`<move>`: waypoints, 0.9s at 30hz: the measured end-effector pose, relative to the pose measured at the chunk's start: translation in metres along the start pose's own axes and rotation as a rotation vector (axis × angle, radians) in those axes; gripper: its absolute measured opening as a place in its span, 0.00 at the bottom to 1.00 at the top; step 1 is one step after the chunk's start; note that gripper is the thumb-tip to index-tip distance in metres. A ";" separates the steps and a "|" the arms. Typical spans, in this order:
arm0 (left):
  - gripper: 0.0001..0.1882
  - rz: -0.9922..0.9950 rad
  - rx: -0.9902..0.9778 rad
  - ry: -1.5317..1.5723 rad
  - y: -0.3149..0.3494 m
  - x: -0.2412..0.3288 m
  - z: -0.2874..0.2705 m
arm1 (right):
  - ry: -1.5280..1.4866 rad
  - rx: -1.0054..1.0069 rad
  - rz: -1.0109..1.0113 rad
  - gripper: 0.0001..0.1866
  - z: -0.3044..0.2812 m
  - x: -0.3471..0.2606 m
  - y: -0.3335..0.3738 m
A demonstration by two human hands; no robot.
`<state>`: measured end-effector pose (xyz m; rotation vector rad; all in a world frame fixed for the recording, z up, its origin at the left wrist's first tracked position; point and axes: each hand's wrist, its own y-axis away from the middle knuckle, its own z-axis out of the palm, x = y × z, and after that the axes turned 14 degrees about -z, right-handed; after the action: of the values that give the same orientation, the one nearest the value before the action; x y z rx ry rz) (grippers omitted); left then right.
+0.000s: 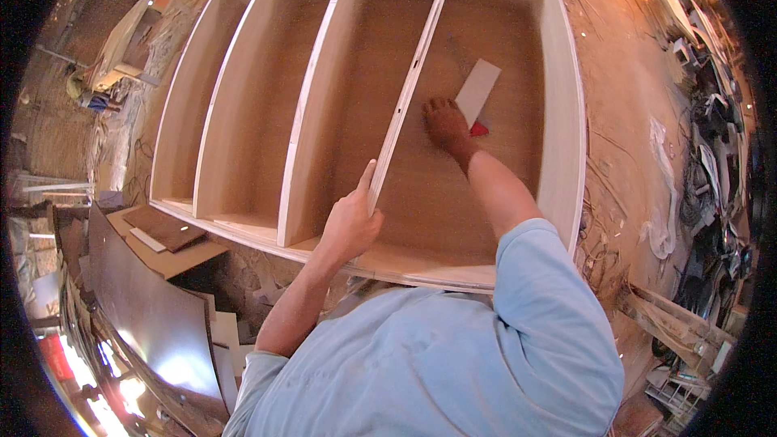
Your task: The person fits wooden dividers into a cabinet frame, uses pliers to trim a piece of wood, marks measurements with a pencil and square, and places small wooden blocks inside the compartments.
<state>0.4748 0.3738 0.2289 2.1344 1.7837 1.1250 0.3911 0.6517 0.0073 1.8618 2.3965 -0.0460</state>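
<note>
A large wooden cabinet carcass (pixel 561 129) lies on its back in front of me, split by three upright divider boards into several compartments. My left hand (pixel 353 222) wraps round the near end of the rightmost divider board (pixel 402 105), its index finger stretched along the top edge. Two small dark slots show in that edge. Deep in the right compartment, my right hand (pixel 446 124) is down near the brown back panel (pixel 441 218), fingers curled; anything under them is hidden. Beside it lie a pale rectangular wood piece (pixel 479 93) and a small red object (pixel 480 128).
Brown boards (pixel 166 228) and a large dark glossy sheet (pixel 150 299) stand at the lower left. Along the right are a clear plastic sheet (pixel 660 186), dark clutter (pixel 712 146) and a wooden frame (pixel 676 320). Another person (pixel 89 95) is at the far left.
</note>
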 end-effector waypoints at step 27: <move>0.48 0.063 -0.002 0.133 0.001 0.010 0.039 | 0.061 -0.041 0.480 0.25 -0.036 0.034 0.027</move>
<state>0.4999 0.3962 0.2060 2.1759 1.7786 1.3128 0.4062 0.6945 0.0409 2.3880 1.9007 0.0995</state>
